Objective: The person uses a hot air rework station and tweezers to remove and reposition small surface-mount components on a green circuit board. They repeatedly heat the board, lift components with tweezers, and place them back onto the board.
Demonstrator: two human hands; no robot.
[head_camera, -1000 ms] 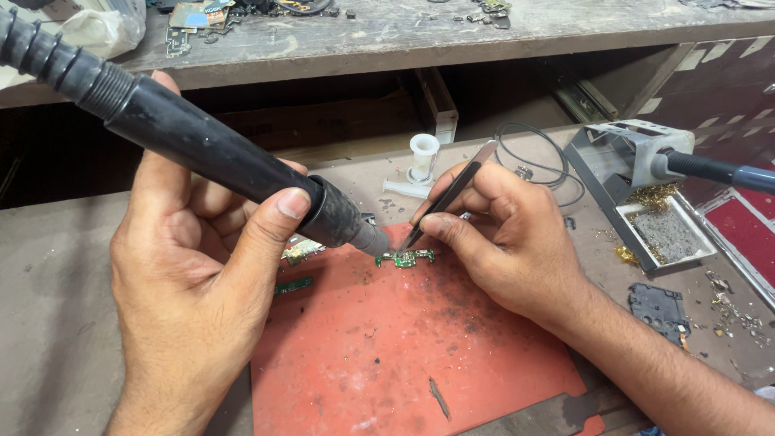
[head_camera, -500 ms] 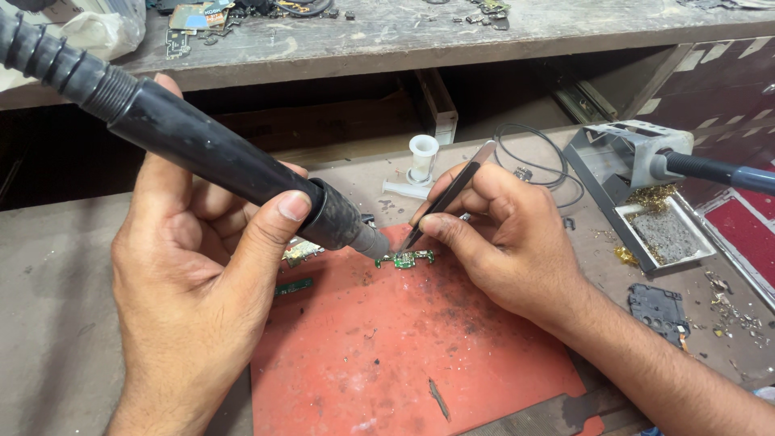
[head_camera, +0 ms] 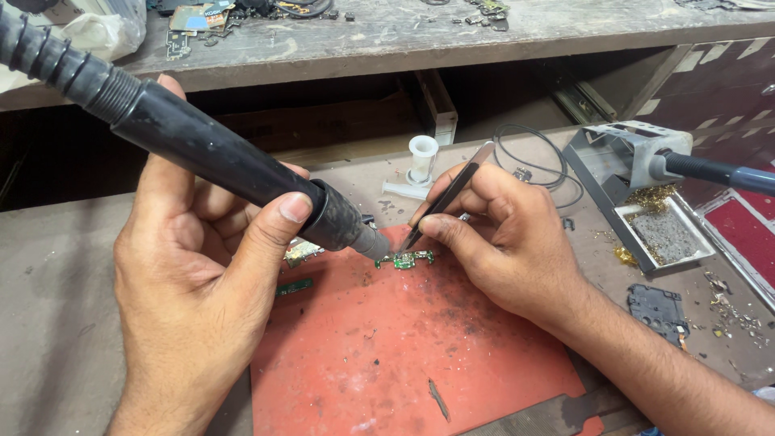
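My left hand [head_camera: 194, 282] grips the hot-air wand [head_camera: 242, 169], nozzle just above the small green board [head_camera: 406, 259] on the red mat [head_camera: 404, 355]. My right hand [head_camera: 500, 234] pinches tweezers [head_camera: 448, 196] at the board's edge. Advisable: keep the nozzle steady, tweezers light.

The scene is taken by a single head-worn camera, angled steeply down and forward over the workbench [head_camera: 48, 339]. It is held close, so that both hands fill the foreground. The shelf [head_camera: 404, 40] at the far edge is cropped, and the recess beneath it is perhaps too dark to be read.
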